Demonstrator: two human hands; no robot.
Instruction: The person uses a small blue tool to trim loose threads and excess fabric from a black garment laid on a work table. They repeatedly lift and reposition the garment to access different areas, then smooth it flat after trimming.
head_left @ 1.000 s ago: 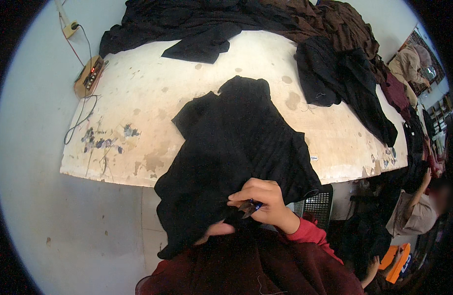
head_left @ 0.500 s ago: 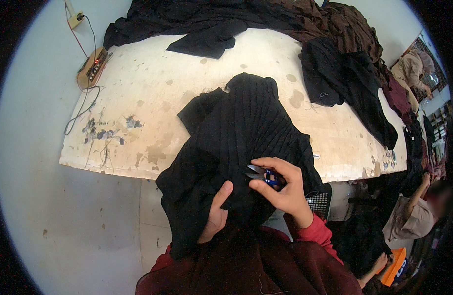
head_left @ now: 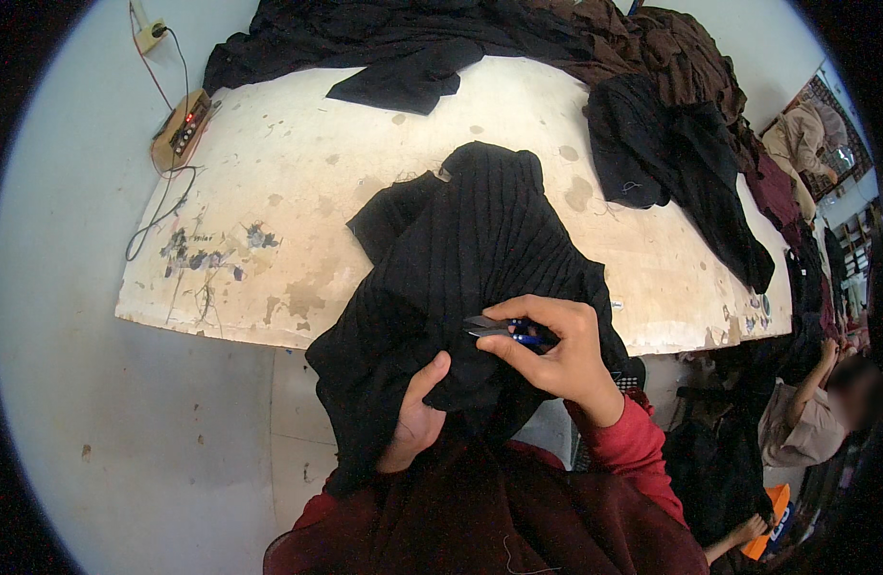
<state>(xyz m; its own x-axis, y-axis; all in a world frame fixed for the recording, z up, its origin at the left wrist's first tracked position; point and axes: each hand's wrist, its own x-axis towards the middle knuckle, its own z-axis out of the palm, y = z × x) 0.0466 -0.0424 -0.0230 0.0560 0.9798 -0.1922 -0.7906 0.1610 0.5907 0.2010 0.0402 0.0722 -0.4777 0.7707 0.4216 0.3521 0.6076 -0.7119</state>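
A black pleated garment (head_left: pixel 480 220) lies over the near edge of the table and hangs down toward my lap. My left hand (head_left: pixel 417 422) grips its near part, thumb on top and the other fingers hidden under the cloth. Between thumb and fingers of my right hand (head_left: pixel 556 350) is a pair of thread snips (head_left: pixel 504 331) with blue handles. The short metal blades point left over the pleats, just up and right of my left thumb. Whether the blades touch the cloth I cannot tell.
The pale, stained table (head_left: pixel 298 220) carries black cloth (head_left: pixel 393 48) along its far side, brown cloth (head_left: pixel 690 57) and another black garment (head_left: pixel 671 153) at right. An extension socket (head_left: pixel 181 129) with a cable sits at left. Two other people (head_left: pixel 810 422) are at the far right.
My right hand has shifted slightly left and up with the snips, and their blades are closer together. My left hand has hardly moved. The orange item at lower right is partly displaced.
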